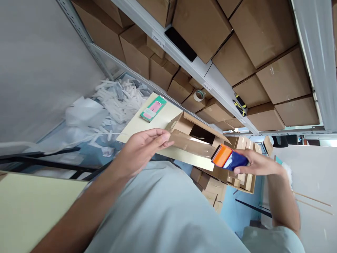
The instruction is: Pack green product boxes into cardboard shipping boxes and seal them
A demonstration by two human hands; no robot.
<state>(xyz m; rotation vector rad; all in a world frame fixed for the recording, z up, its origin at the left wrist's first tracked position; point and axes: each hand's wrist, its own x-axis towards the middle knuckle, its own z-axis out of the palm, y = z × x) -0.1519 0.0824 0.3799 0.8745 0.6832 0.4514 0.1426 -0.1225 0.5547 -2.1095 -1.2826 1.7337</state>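
My left hand (143, 149) reaches to the open cardboard box (193, 140) on the pale yellow table (137, 123). Its thumb and fingers are pinched together at the edge of a box flap. My right hand (256, 163) is on the far side of the box, closed on a small orange and blue packet (229, 158) held just over the box's corner. The box's inside is dark, and I cannot see what it contains.
A green and pink packet (153, 108) lies on the table beyond the box. Metal shelves (210, 75) hold many brown cartons, a tape roll (199, 95), a yellow-black tool (239, 103) and a flat black object (180, 44). White scraps (113, 102) are piled on the floor. More small cartons (210, 189) sit below.
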